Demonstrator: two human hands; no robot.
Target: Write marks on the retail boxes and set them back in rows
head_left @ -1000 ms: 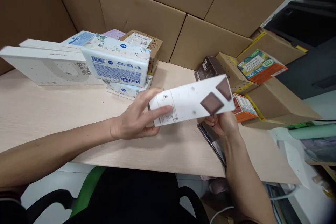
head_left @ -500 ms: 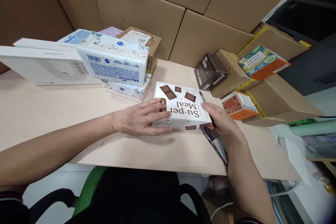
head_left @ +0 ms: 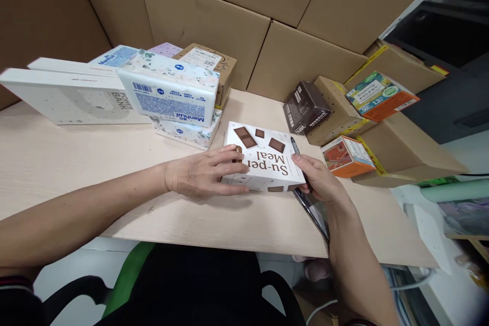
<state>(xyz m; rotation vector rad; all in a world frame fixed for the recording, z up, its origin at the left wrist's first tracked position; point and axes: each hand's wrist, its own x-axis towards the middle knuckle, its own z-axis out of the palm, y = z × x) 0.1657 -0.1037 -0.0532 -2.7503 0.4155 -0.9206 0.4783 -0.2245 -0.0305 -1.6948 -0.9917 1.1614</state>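
A white carton (head_left: 263,155) printed "Su-per Meal" with brown chocolate pieces lies in front of me, its lettering upside down to my view. My left hand (head_left: 206,170) rests on its left end, fingers stretched out over the top and near side. At the right end, my right hand (head_left: 317,175) is closed, thumb at the top edge and other fingers partly hidden. A black pen (head_left: 294,144) runs along that edge under the thumb. Beneath the right wrist lies a dark-framed flat device, perhaps a phone (head_left: 311,211).
Tissue packs (head_left: 171,94) are stacked at the left beside white power bank boxes (head_left: 87,102). A small brown box (head_left: 225,63) stands behind. On the right are a dark brown box (head_left: 305,107), orange boxes (head_left: 347,155) and open cardboard cartons (head_left: 405,147). Large cardboard boxes (head_left: 206,20) wall the back.
The view has shifted slightly, so the things appear a little lower. Both hands keep nearly the same place on the carton.
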